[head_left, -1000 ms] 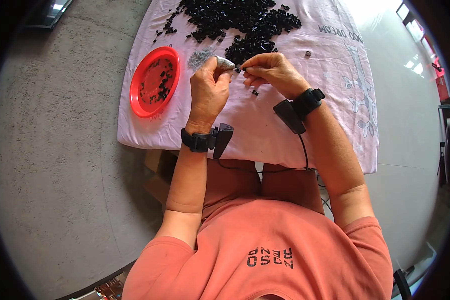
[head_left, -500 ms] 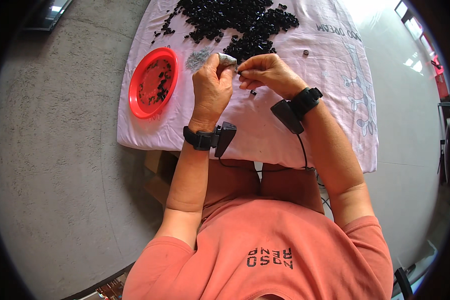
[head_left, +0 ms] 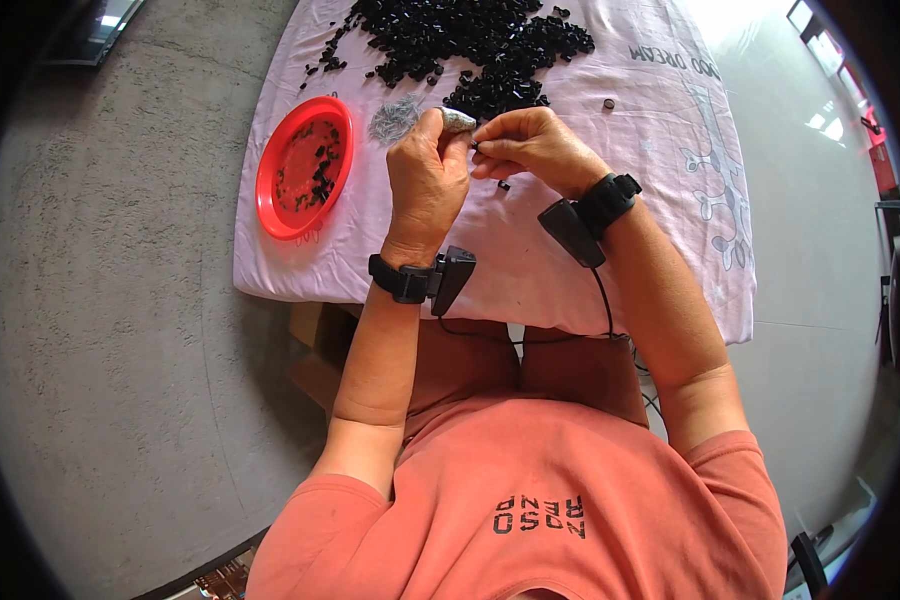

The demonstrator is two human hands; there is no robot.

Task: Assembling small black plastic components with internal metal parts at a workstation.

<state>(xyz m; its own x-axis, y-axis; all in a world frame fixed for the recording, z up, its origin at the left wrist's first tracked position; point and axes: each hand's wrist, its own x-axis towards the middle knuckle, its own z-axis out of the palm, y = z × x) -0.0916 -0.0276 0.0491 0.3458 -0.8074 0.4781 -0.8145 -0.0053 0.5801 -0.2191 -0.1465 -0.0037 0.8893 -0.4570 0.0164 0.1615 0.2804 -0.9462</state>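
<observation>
The left hand [head_left: 427, 180] is raised over the cloth [head_left: 610, 250], its fingers curled shut round a small grey piece [head_left: 458, 119] that pokes out past the thumb, pointing right toward the other hand; the right hand [head_left: 530, 150] meets it from the right, fingertips pinched narrow on a tiny black part [head_left: 476, 148] just below and beside the grey piece's tip; whether the two parts touch is too small to tell. The grey piece's long axis runs roughly left to right, along the line between the hands, so the black part sits at its open end; the right hand is the nearer one to that end. A second black bit [head_left: 503, 185] lies on the cloth just under the hands; the black heap [head_left: 470, 35] lies beyond them, a grey clump [head_left: 395, 118] near the left hand, and the red plate [head_left: 270, 205], with a few black bits in it, well to the left.
</observation>
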